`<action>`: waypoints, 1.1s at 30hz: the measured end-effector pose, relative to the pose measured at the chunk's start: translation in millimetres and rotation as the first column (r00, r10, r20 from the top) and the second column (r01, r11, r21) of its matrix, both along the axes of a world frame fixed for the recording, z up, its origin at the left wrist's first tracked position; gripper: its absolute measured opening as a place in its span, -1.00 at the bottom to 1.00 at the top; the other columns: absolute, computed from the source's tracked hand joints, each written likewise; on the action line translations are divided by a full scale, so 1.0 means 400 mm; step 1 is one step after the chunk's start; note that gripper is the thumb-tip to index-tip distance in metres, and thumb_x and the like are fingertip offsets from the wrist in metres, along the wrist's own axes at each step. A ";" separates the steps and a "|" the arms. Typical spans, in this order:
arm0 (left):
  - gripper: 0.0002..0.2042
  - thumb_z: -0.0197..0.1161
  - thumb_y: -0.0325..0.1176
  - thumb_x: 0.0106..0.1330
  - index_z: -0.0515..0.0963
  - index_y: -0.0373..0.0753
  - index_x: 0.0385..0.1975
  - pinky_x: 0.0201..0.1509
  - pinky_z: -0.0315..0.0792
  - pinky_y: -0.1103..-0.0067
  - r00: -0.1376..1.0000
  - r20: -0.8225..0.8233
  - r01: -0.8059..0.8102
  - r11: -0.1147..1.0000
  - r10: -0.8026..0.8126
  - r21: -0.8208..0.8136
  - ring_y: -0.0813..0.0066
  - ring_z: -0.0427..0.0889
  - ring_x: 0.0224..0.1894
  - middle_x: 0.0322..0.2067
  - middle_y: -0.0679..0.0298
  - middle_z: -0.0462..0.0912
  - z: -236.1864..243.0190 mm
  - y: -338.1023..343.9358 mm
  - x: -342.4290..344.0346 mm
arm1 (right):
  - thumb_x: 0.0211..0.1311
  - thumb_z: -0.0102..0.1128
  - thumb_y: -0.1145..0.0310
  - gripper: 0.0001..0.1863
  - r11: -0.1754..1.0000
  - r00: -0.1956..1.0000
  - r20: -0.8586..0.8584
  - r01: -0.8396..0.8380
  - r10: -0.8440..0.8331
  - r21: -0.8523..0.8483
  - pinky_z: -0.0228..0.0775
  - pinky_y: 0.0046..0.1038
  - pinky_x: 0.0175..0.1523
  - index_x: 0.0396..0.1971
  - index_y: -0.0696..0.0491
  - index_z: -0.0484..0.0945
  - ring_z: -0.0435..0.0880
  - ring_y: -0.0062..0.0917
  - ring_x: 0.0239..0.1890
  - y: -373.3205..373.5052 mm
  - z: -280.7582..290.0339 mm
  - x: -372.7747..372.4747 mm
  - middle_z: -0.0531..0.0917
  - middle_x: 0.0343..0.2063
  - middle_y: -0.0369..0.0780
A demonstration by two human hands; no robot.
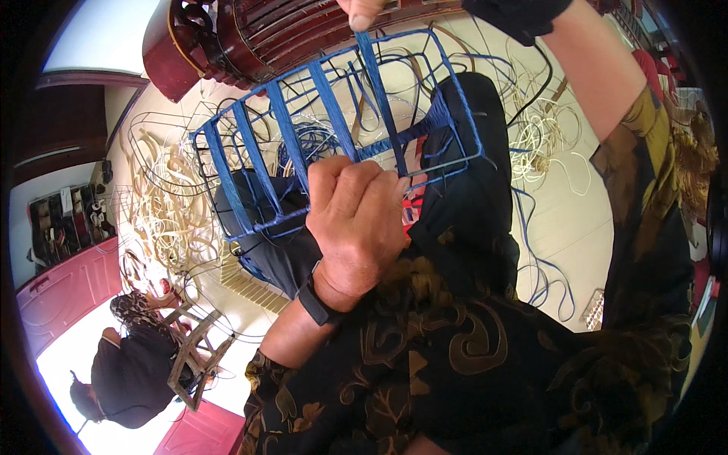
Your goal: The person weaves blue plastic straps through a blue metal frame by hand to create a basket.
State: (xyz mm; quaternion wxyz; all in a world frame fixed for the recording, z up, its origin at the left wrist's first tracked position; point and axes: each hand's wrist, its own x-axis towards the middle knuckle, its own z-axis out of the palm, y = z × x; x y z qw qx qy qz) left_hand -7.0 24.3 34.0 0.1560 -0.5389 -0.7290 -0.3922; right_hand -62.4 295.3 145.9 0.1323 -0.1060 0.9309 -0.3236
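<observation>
A rectangular wire frame, wrapped in blue strip, rests tilted across my legs. Several flat blue bands run across its open side. At its near rail, my left hand has its fingers curled round the frame; a dark watch sits on that wrist. The fingertips of my right hand pinch the upper end of a blue strip at the far rail. Most of that hand is cut off by the upper edge, and black material covers the wrist. The strip's lower end passes close to my left fingers, which partly hide it.
Dark red wooden furniture with slats stands beyond the frame. Pale loose strips heap at left, with more cords at right. Blue strips trail over the tiled floor. A person sits lower left beside a wooden stool.
</observation>
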 end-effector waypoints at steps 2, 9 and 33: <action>-0.78 0.46 -0.60 -0.06 0.67 -0.34 -0.36 -0.21 0.47 0.39 1.000 0.025 -0.007 1.000 0.007 -0.012 0.13 0.55 -0.26 -0.37 0.18 0.63 0.001 -0.002 0.000 | 0.08 0.50 0.35 -0.83 0.999 0.998 0.064 0.020 -0.018 -0.035 0.33 -0.44 -0.43 -0.48 0.15 0.73 0.51 -0.64 -0.57 0.020 -0.022 -0.032 0.64 -0.65 -0.33; -0.66 0.36 -0.62 -0.13 0.66 -0.35 -0.25 -0.21 0.50 0.41 0.999 -0.027 0.017 1.000 -0.017 0.005 0.12 0.57 -0.24 -0.31 0.15 0.63 -0.021 -0.010 -0.011 | 0.12 0.47 0.34 -0.84 0.993 0.978 0.178 0.116 -0.109 -0.029 0.22 -0.50 -0.51 -0.53 0.09 0.70 0.43 -0.71 -0.63 0.043 -0.041 -0.026 0.58 -0.68 -0.41; -0.63 0.37 -0.61 -0.22 0.66 -0.45 -0.28 -0.23 0.51 0.42 0.989 -0.125 0.078 0.995 -0.085 -0.060 0.11 0.57 -0.24 -0.32 0.10 0.62 -0.024 -0.020 -0.007 | 0.11 0.48 0.33 -0.83 0.990 0.998 0.044 0.049 -0.044 -0.129 0.33 -0.50 -0.34 -0.51 0.11 0.72 0.52 -0.69 -0.51 0.063 -0.113 -0.040 0.66 -0.58 -0.38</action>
